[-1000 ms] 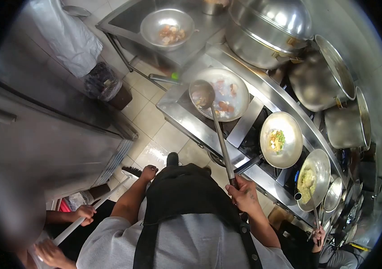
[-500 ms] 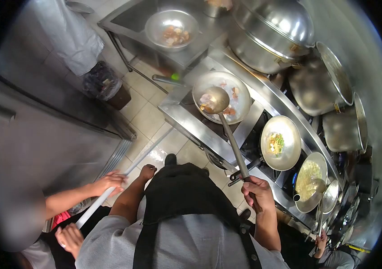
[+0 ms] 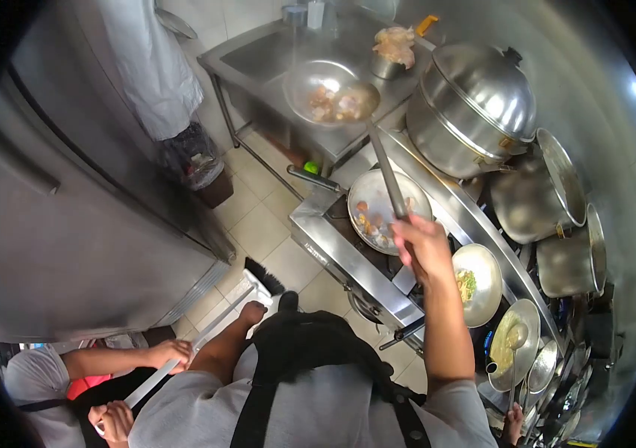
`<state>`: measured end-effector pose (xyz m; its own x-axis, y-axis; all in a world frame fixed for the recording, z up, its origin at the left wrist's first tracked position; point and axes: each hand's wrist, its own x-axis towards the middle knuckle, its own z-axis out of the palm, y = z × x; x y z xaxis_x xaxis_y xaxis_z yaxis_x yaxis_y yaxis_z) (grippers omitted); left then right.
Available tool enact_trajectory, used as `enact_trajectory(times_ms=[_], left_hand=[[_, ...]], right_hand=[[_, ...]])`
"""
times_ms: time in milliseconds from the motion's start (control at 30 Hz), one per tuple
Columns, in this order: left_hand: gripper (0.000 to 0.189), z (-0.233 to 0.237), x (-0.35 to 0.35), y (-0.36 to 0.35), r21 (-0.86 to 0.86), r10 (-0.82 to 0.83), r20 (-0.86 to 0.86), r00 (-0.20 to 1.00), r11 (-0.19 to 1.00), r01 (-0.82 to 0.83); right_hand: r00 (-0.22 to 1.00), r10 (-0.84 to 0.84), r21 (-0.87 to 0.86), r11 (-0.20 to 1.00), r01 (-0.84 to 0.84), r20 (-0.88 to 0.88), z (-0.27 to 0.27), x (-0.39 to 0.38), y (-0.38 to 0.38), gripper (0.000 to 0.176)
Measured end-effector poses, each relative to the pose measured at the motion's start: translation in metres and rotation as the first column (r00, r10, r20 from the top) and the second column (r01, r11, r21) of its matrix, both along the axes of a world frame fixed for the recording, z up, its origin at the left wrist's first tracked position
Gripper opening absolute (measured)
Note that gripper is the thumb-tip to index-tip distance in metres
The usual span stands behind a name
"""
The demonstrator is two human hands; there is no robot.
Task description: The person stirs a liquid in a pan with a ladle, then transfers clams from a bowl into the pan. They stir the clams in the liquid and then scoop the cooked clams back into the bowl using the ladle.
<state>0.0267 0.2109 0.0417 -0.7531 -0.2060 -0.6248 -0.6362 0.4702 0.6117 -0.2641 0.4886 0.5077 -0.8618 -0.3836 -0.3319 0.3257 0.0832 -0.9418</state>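
Note:
My right hand (image 3: 424, 243) grips the long handle of a metal ladle (image 3: 389, 168), arm stretched forward. The ladle's bowl is over the wide metal bowl (image 3: 303, 104) on the steel counter; pale and brown food pieces show in both. Below the handle sits a pan (image 3: 416, 190) on the stove, with several brown and yellow pieces in cloudy liquid and its own black handle pointing left. My left hand (image 3: 253, 312) hangs low at my left side, fingers curled, nothing visible in it.
Left of me, another person holds a broom (image 3: 259, 282) close by my left arm. A pan (image 3: 488, 272) with chopped food and a wok (image 3: 531, 325) of yellow liquid stand on burners. Another person's hand (image 3: 513, 422) is at lower right. Large pots (image 3: 475, 112) line the back.
My right hand has moved forward, carrying the ladle from the pan to over the metal bowl on the counter. The broom's head has come into view at left.

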Motion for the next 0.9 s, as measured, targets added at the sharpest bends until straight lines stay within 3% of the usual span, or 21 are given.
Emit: enact_trajectory(times_ms=[133, 167, 200, 233, 300, 333, 367, 400, 433, 467, 500, 533, 600, 700, 767, 800, 867, 900], left_hand=[[0.037, 0.0, -0.002, -0.008, 0.011, 0.131, 0.016, 0.991, 0.991, -0.131], [0.038, -0.002, 0.0, -0.012, 0.016, 0.135, -0.011, 0.991, 0.991, -0.135], [0.032, -0.006, 0.003, -0.011, -0.027, 0.154, -0.071, 0.986, 0.987, -0.156], [0.029, -0.01, 0.006, -0.013, -0.103, 0.054, -0.126, 0.991, 0.992, -0.067], [0.024, -0.025, 0.015, -0.019, -0.214, -0.127, -0.227, 0.966, 0.974, 0.077], [0.024, -0.037, 0.02, -0.022, -0.212, -0.126, -0.225, 0.966, 0.974, 0.077], [0.024, -0.024, 0.025, -0.023, -0.404, -0.371, -0.193, 0.908, 0.874, 0.271], [0.024, -0.02, 0.027, -0.025, -0.57, -0.59, -0.112, 0.8, 0.697, 0.435], [0.025, -0.017, 0.028, -0.024, -0.547, -0.578, -0.007, 0.816, 0.685, 0.481], [0.023, -0.006, 0.032, -0.021, -0.542, -0.568, -0.101, 0.817, 0.72, 0.434], [0.021, -0.023, 0.04, -0.016, -0.382, -0.37, -0.193, 0.909, 0.881, 0.278], [0.02, -0.041, 0.047, -0.012, -0.203, -0.144, -0.24, 0.96, 0.975, 0.095], [0.019, -0.021, 0.045, -0.013, -0.533, -0.61, -0.202, 0.766, 0.725, 0.437], [0.019, -0.015, 0.04, -0.001, -0.471, -0.613, -0.161, 0.773, 0.736, 0.486], [0.022, 0.028, 0.022, 0.01, -0.195, -0.314, -0.002, 0.949, 0.931, 0.308], [0.022, 0.006, 0.023, 0.008, -0.193, -0.323, 0.004, 0.946, 0.929, 0.317], [0.029, -0.019, 0.016, 0.006, -0.043, 0.135, -0.029, 0.99, 0.99, -0.136], [0.035, -0.02, 0.01, 0.004, 0.068, 0.229, 0.033, 0.973, 0.971, -0.231]], right_hand=[[0.925, 0.221, 0.389, 0.917, -0.089, -0.309, -0.009, -0.053, -0.066, 0.017], [0.922, 0.222, 0.385, 0.918, -0.089, -0.316, -0.02, -0.062, -0.071, 0.017], [0.756, 0.31, 0.551, 0.831, 0.08, -0.577, -0.033, -0.07, -0.076, 0.02], [0.512, 0.434, 0.627, 0.721, 0.297, -0.741, -0.046, -0.077, -0.078, 0.024], [0.497, 0.432, 0.622, 0.713, 0.324, -0.753, -0.054, -0.078, -0.075, 0.025], [0.484, 0.432, 0.621, 0.702, 0.349, -0.761, -0.058, -0.076, -0.069, 0.027], [0.491, 0.435, 0.627, 0.699, 0.345, -0.755, -0.06, -0.07, -0.06, 0.027], [0.561, 0.348, 0.555, 0.794, 0.25, -0.751, -0.061, -0.06, -0.047, 0.026], [0.635, 0.265, 0.461, 0.872, 0.163, -0.725, -0.061, -0.047, -0.033, 0.025], [0.801, 0.206, 0.448, 0.89, 0.087, -0.563, -0.045, -0.023, -0.019, 0.026], [0.921, 0.147, 0.42, 0.908, 0.02, -0.36, -0.033, 0.002, -0.002, 0.027], [0.937, 0.127, 0.407, 0.913, 0.017, -0.325, -0.045, 0.018, 0.021, 0.026], [0.962, 0.063, 0.388, 0.92, 0.048, -0.267, -0.055, 0.053, 0.059, 0.024], [0.991, 0.047, 0.451, 0.892, 0.014, -0.124, -0.059, 0.091, 0.097, 0.01], [0.998, 0.059, 0.521, 0.853, -0.041, -0.018, -0.078, 0.101, 0.116, 0.013], [0.999, 0.05, 0.52, 0.853, -0.036, -0.012, -0.094, 0.104, 0.123, 0.013], [0.971, 0.135, 0.618, 0.786, 0.016, -0.197, -0.117, 0.111, 0.127, 0.019], [0.968, 0.159, 0.669, 0.743, 0.014, -0.196, -0.116, 0.113, 0.124, 0.023]])
